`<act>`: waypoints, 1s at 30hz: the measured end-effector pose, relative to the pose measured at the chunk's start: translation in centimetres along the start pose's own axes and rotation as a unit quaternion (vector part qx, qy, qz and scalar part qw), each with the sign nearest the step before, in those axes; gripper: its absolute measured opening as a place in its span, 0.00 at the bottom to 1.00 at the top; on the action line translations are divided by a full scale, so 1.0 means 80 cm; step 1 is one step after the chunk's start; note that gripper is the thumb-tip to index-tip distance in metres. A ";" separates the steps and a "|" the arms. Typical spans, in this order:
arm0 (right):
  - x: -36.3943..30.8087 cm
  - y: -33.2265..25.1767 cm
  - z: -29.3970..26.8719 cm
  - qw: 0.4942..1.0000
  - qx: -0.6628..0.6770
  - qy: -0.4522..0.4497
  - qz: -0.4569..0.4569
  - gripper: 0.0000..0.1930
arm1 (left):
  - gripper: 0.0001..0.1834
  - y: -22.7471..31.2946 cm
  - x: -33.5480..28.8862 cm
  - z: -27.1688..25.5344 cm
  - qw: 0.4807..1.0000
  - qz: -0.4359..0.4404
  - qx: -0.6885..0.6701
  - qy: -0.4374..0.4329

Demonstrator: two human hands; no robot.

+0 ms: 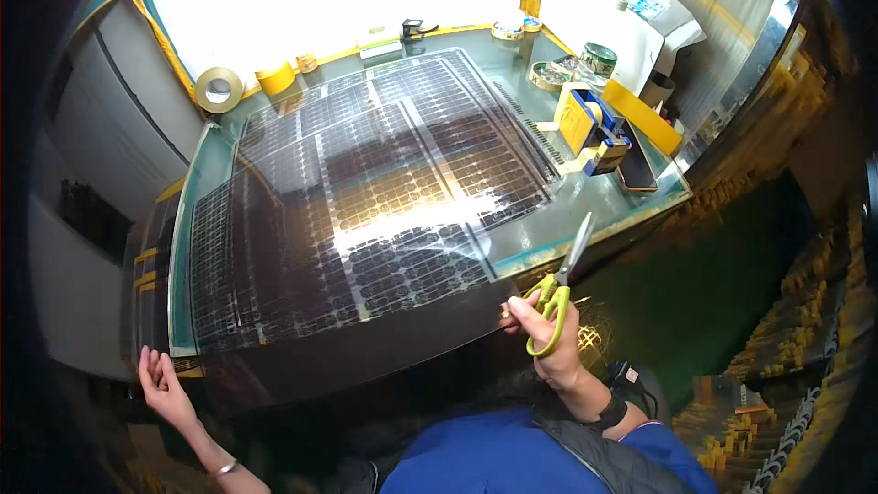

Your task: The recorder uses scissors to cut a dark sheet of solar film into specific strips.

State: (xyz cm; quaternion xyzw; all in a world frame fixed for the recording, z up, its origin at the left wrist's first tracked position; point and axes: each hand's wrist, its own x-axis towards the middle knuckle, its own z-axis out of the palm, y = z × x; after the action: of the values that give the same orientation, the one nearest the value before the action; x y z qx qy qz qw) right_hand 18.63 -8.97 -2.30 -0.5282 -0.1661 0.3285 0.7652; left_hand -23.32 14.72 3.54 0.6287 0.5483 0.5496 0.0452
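- A glass-topped worktable [572, 220] with teal edges spans the view, lit by a bright white panel at its far side.
- A dark, glossy film sheet [338, 340] lies across the tabletop over printed black grids [393, 192], its front portion hanging past the near edge.
- A blue-and-yellow tape dispenser [578, 119] stands near the table's right edge.
- The person's right hand [554, 334] curls closed around the looped handles of green-handled scissors [560, 288], held at the table's front right, blades pointing up and away. Its fingertips are at the sheet's corner; whether they pinch it cannot be told.
- The left hand [163, 382] is at the front left corner, fingers loosely bent and parted, nothing visible in their grasp; contact with the edge is unclear.
- A wide tape roll [235, 91] stands on its rim at the far left corner.
- A green tin [599, 57] sits at the far right.
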 end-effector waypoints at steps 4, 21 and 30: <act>-0.008 0.004 0.017 0.999 -0.001 -0.024 0.046 0.07 | 0.11 0.124 -0.092 0.026 0.905 -0.071 -0.272 -0.318; -0.010 0.039 -0.015 0.909 -0.327 -0.029 -0.258 0.17 | 0.18 0.147 -0.247 0.161 0.674 -0.487 -0.478 -0.283; -0.007 0.043 0.011 0.922 -0.297 -0.070 -0.239 0.12 | 0.19 0.102 -0.204 0.100 0.742 -0.458 -0.438 -0.220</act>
State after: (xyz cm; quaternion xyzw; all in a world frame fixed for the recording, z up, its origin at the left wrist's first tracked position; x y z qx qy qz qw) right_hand 16.53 -7.95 -5.07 -0.6512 -0.4304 0.1074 0.6157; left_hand -8.81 3.84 -4.72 0.3164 0.4439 0.4892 0.6808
